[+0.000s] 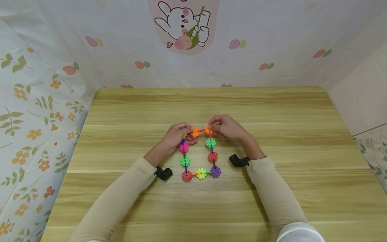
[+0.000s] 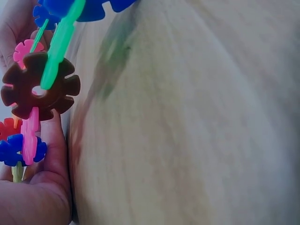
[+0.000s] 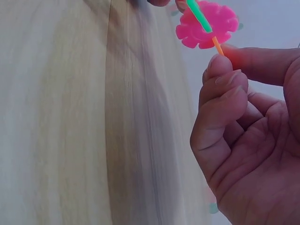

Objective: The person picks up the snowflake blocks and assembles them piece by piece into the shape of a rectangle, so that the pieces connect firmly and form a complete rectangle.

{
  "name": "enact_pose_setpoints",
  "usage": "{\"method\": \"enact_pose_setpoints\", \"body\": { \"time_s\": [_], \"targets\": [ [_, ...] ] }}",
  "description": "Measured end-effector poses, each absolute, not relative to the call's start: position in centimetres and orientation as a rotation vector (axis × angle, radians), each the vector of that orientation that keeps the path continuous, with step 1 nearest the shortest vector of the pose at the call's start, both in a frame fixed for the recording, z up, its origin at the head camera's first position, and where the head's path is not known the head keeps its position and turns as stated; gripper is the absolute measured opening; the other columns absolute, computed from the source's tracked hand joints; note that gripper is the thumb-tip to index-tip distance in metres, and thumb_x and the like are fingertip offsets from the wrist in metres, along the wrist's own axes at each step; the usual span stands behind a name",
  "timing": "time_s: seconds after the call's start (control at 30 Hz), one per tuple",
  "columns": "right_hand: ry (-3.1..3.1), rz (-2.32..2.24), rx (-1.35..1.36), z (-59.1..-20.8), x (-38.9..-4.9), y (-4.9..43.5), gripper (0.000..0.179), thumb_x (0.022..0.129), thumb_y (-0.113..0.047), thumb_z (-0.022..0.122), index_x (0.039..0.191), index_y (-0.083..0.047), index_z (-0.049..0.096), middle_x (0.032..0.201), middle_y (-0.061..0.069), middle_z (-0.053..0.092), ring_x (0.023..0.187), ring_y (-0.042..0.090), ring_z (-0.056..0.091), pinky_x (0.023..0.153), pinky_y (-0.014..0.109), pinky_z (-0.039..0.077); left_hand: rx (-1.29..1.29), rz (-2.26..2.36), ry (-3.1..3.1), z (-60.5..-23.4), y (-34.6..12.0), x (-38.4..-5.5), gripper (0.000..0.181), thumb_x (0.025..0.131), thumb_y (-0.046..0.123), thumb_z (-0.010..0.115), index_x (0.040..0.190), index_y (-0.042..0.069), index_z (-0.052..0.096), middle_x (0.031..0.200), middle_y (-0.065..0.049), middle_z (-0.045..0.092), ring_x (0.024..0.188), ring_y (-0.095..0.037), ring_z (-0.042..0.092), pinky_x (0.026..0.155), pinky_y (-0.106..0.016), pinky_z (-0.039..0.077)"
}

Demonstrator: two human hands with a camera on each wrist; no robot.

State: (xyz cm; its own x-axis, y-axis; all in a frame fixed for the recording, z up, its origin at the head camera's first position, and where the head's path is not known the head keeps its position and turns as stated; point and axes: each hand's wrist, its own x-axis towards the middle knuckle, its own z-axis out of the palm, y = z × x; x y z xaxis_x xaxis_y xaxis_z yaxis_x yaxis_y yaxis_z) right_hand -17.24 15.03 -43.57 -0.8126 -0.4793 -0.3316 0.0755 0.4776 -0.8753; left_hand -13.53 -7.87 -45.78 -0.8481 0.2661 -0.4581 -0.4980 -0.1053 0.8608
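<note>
Notched plastic discs, slotted together flat and edge-on, form a roughly rectangular ring on the table. At its upper left, my left hand [image 1: 173,138] holds the ring near an orange disc [image 1: 195,132], thumb above and fingers beneath. My right hand [image 1: 226,127] pinches another orange disc [image 1: 208,129] at the upper right corner. The near side has a red disc [image 1: 186,176], a yellow disc [image 1: 201,173] and a purple disc [image 1: 215,171]. A brown disc [image 2: 68,101] appears large in the left wrist view. In the right wrist view, fingertips pinch an orange piece below a pink disc [image 3: 220,21].
The wood-grain table [image 1: 121,208] extends around the ring. Black wrist cameras, one on the left wrist [image 1: 164,173] and one on the right [image 1: 239,160], flank it. A printed cloth [image 1: 115,50] hangs behind the table's far edge, and floral cloth [image 1: 33,148] hangs at left.
</note>
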Motion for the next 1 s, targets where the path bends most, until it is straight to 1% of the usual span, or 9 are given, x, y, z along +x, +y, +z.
{"method": "enact_pose_setpoints", "body": {
  "time_s": [0.13, 0.37, 0.57, 0.73, 1.0],
  "targets": [
    [2.19, -1.33, -0.346, -43.36, -17.04, 14.8, 0.016, 0.097, -0.016, 0.058, 0.102, -0.002, 0.062, 0.072, 0.012, 0.059, 0.055, 0.019, 0.048, 0.052, 0.031, 0.046, -0.251, 2.003, 1.678, -45.79, -7.82, -13.49, 0.015, 0.101, 0.012, 0.054, 0.101, 0.0, 0.061, 0.082, -0.012, 0.067, 0.072, -0.023, 0.072, 0.075, -0.036, 0.06],
    [2.175, -1.351, -0.345, -43.49, -16.99, 14.53, 0.015, 0.099, -0.015, 0.056, 0.102, -0.002, 0.063, 0.069, 0.009, 0.058, 0.055, 0.018, 0.049, 0.051, 0.028, 0.046, -0.256, 1.999, 1.69, -45.88, -7.78, -13.47, 0.014, 0.1, 0.013, 0.054, 0.1, 0.0, 0.061, 0.081, -0.011, 0.068, 0.072, -0.022, 0.072, 0.073, -0.033, 0.06],
    [2.131, -1.397, -0.31, -43.93, -17.15, 14.59, 0.017, 0.099, -0.017, 0.057, 0.103, -0.002, 0.063, 0.068, 0.009, 0.059, 0.054, 0.016, 0.051, 0.051, 0.027, 0.048, -0.271, 2.009, 1.681, -45.9, -7.62, -13.5, 0.013, 0.1, 0.012, 0.054, 0.099, 0.001, 0.06, 0.08, -0.011, 0.066, 0.072, -0.022, 0.072, 0.073, -0.032, 0.06],
    [2.127, -1.399, -0.28, -43.81, -17.02, 14.8, 0.019, 0.098, -0.019, 0.058, 0.104, -0.001, 0.062, 0.069, 0.008, 0.061, 0.056, 0.016, 0.051, 0.052, 0.028, 0.048, -0.268, 1.991, 1.693, -45.83, -7.48, -13.46, 0.013, 0.1, 0.013, 0.054, 0.1, 0.001, 0.06, 0.079, -0.011, 0.068, 0.072, -0.022, 0.072, 0.072, -0.032, 0.06],
    [2.15, -1.426, -0.267, -43.5, -16.97, 15.18, 0.024, 0.097, -0.028, 0.061, 0.108, -0.006, 0.064, 0.071, 0.008, 0.061, 0.059, 0.017, 0.053, 0.055, 0.029, 0.05, -0.227, 1.968, 1.768, -45.15, -7.54, -13.47, 0.015, 0.1, 0.015, 0.055, 0.1, 0.001, 0.062, 0.077, -0.011, 0.07, 0.071, -0.022, 0.072, 0.073, -0.036, 0.06]
  ]
}}
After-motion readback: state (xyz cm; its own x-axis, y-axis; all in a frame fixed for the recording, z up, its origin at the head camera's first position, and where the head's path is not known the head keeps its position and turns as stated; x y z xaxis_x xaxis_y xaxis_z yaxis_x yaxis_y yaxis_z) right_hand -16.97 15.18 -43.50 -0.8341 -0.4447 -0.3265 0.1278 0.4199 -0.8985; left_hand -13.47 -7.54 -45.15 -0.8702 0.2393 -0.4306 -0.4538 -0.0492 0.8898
